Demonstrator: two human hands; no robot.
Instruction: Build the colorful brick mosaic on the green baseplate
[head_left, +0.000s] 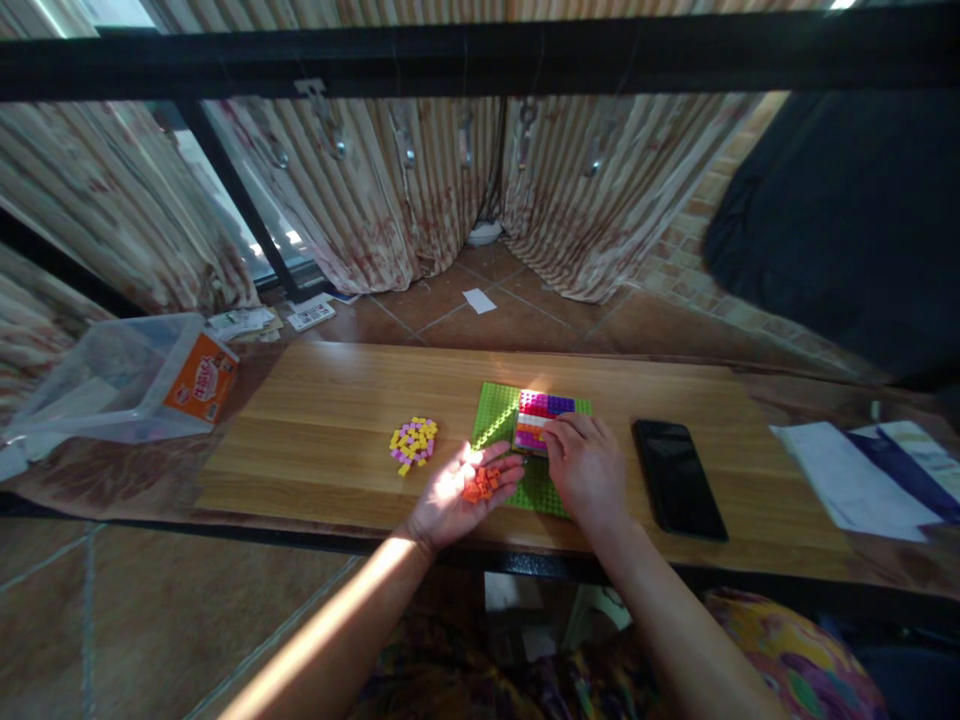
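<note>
My left hand (450, 497) is palm up and cupped, with several small orange toy bricks (482, 484) lying in it. It hovers over the near left part of a green baseplate (492, 402). On that plate stands a block of stacked bricks in red, white, purple, orange and pink (534, 408). My right hand (589, 465) rests at the block's right side, its fingertips bent together against the top. Whatever those fingers pinch is hidden beneath them. A small pile of yellow and pink bricks (413, 443) lies on the table left of my left hand.
The wooden table (300, 430) also bears a black phone (679, 480) right of the baseplate. Papers (862, 485) lie beyond the table's right end. A clear plastic bin (127, 380) with an orange label stands to the left. Curtains and a dark bar are behind.
</note>
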